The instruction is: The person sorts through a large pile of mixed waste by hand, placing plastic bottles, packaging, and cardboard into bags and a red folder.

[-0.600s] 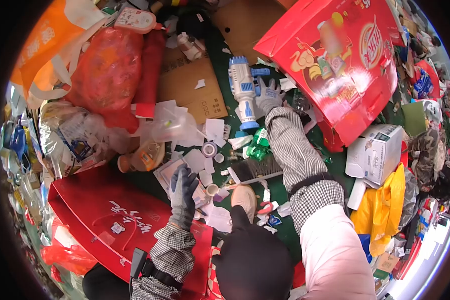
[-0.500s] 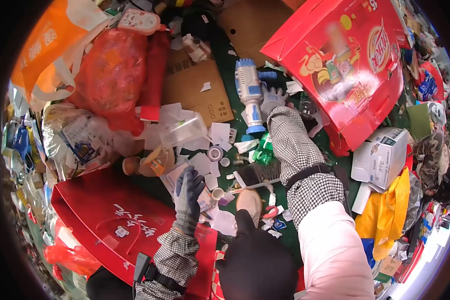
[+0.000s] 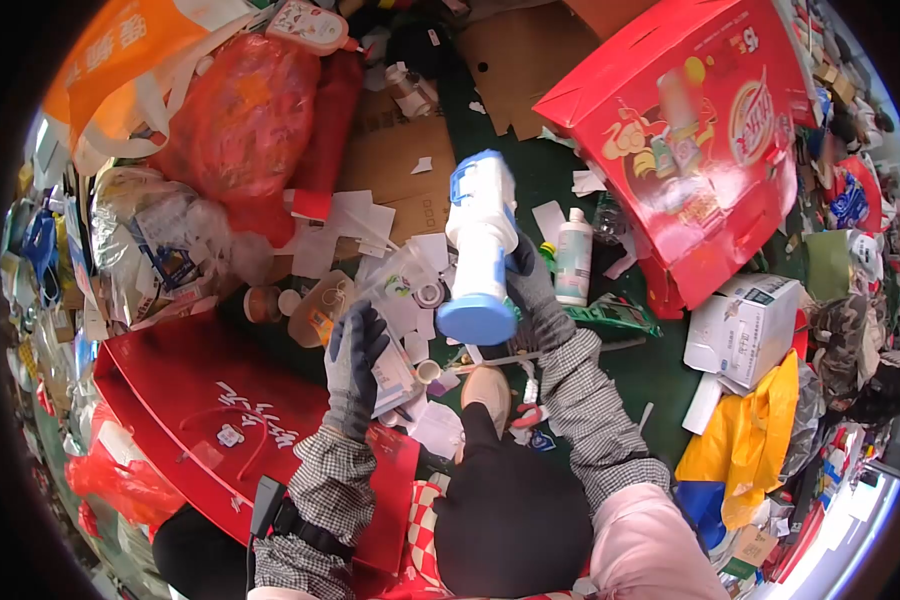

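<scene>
My right hand, in a grey glove, grips a white and blue toy gun from its right side, lifted above the litter. The toy covers part of my fingers. My left hand, also gloved, has its fingers apart and holds nothing. Below it lie a white flat box and a small paper cup. A clear plastic tub rests between the toy and my left hand. Right of my right hand lie a white bottle and a green wrapper.
A large red printed box stands at upper right, with a white carton and yellow bag below it. A red gift bag lies at lower left. Red plastic bag and flattened cardboard are at upper left.
My right hand has taken hold of the toy gun, raised it and drawn it toward me. The white bottle now shows. My left hand has shifted slightly left and up.
</scene>
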{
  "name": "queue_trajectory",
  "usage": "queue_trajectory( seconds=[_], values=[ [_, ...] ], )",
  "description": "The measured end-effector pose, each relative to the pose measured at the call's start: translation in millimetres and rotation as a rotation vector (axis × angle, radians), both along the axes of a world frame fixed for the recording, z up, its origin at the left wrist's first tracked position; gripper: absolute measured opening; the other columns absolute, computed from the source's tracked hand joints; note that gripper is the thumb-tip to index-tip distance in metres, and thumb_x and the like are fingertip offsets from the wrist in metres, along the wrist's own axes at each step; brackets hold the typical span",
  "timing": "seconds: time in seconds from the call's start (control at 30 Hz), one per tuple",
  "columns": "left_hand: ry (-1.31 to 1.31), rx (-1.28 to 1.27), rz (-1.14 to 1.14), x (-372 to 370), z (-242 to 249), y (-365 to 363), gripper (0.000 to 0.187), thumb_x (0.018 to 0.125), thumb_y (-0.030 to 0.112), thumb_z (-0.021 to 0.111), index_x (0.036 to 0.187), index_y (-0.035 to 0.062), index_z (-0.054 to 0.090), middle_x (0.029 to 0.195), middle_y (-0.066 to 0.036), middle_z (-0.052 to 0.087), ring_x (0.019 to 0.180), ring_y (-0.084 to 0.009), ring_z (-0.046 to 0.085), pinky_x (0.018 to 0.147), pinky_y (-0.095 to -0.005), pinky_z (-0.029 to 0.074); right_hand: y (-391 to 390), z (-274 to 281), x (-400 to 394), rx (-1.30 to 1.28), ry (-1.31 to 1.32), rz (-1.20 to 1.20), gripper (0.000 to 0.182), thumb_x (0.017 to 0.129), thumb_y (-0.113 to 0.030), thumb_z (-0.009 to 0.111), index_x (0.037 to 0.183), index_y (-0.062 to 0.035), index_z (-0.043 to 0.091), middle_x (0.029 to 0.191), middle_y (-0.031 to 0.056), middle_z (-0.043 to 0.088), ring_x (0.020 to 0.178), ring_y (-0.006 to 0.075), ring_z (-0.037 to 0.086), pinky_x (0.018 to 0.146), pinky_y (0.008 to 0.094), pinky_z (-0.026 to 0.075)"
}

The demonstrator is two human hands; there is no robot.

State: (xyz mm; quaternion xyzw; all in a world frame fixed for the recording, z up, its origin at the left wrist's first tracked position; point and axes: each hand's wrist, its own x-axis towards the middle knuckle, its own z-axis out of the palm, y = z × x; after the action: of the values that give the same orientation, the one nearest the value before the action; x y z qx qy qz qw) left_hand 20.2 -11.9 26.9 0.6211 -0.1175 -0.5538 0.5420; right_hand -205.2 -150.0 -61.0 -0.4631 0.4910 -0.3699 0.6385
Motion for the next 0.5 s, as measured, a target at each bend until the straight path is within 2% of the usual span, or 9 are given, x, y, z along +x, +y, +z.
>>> queue_trajectory(
  seconds=[0.07, 0.17, 0.2, 0.27, 0.3, 0.37, 0.47, 0.5],
  values=[
    [0.021, -0.045, 0.004, -3, 4, 0, 0.038, 0.092, 0.029, 0.048, 0.122, 0.0065, 0.047, 0.118, -0.009, 0.052, 0.105, -0.0215, 0.054, 0.089, -0.0338, 0.044, 17, -15, -7, 0.364, -0.495, -0.154, 0.034, 0.08, -0.015, 0.06, 0.111, -0.0032, 0.051, 0.104, 0.0113, 0.06, 0.092, 0.0247, 0.058, 0.078, 0.0364, 0.048],
    [0.052, -0.119, -0.034, -11, 11, 3, 0.037, 0.092, 0.03, 0.047, 0.121, 0.0064, 0.047, 0.116, -0.009, 0.053, 0.103, -0.0211, 0.055, 0.089, -0.0335, 0.044, 46, -39, -40, 0.377, -0.695, -0.042, 0.023, 0.087, -0.02, 0.054, 0.103, -0.0038, 0.053, 0.085, 0.008, 0.057, 0.074, 0.0185, 0.055, 0.062, 0.0297, 0.047],
    [0.066, -0.136, -0.063, -13, 15, 5, 0.037, 0.092, 0.03, 0.047, 0.122, 0.0069, 0.046, 0.117, -0.009, 0.052, 0.103, -0.0207, 0.055, 0.089, -0.0335, 0.044, 53, 28, -26, 0.048, -0.403, 0.175, 0.027, 0.088, -0.021, 0.053, 0.108, -0.0033, 0.051, 0.086, 0.008, 0.056, 0.076, 0.0168, 0.055, 0.065, 0.0277, 0.046],
    [0.086, -0.171, -0.114, -17, 26, 10, 0.038, 0.092, 0.029, 0.046, 0.124, 0.0079, 0.044, 0.118, -0.008, 0.051, 0.104, -0.0197, 0.054, 0.089, -0.0336, 0.044, 68, 129, -9, 0.109, -0.405, 0.23, 0.028, 0.088, -0.018, 0.052, 0.109, -0.0001, 0.051, 0.079, 0.006, 0.055, 0.075, 0.0121, 0.054, 0.066, 0.0258, 0.047],
    [0.016, -0.246, -0.17, -18, 30, 13, 0.038, 0.092, 0.027, 0.045, 0.125, 0.0084, 0.042, 0.118, -0.008, 0.049, 0.105, -0.0196, 0.053, 0.089, -0.0332, 0.044, 72, 151, -9, 0.297, -0.59, 0.231, 0.033, 0.087, -0.018, 0.054, 0.112, 0.0023, 0.048, 0.081, 0.0059, 0.056, 0.071, 0.0113, 0.053, 0.065, 0.0264, 0.047],
    [-0.14, -0.388, -0.264, -17, 37, 20, 0.039, 0.093, 0.025, 0.044, 0.128, 0.0094, 0.037, 0.12, -0.008, 0.046, 0.107, -0.0193, 0.05, 0.09, -0.0323, 0.043, 80, 171, -10, 0.431, -0.801, 0.262, 0.04, 0.086, -0.02, 0.056, 0.117, 0.0036, 0.044, 0.084, 0.0081, 0.058, 0.067, 0.0129, 0.054, 0.068, 0.0288, 0.05],
    [0.241, -0.618, -0.235, -23, 74, 23, 0.042, 0.089, 0.011, 0.045, 0.129, 0.0084, 0.03, 0.122, -0.011, 0.043, 0.111, -0.0211, 0.047, 0.092, -0.0306, 0.042, 103, 227, -3, 0.517, -0.981, 0.37, 0.039, 0.085, -0.017, 0.056, 0.115, 0.005, 0.046, 0.077, 0.0111, 0.058, 0.064, 0.0154, 0.058, 0.069, 0.0265, 0.05],
    [0.36, -0.701, -0.228, -23, 91, 22, 0.045, 0.088, 0.006, 0.046, 0.129, 0.0081, 0.028, 0.122, -0.012, 0.042, 0.112, -0.0217, 0.046, 0.092, -0.03, 0.042, 105, 236, -2, 0.492, -1.001, 0.417, 0.039, 0.085, -0.017, 0.054, 0.117, 0.0043, 0.045, 0.085, 0.0145, 0.059, 0.068, 0.0179, 0.061, 0.073, 0.0305, 0.052]
  ],
)
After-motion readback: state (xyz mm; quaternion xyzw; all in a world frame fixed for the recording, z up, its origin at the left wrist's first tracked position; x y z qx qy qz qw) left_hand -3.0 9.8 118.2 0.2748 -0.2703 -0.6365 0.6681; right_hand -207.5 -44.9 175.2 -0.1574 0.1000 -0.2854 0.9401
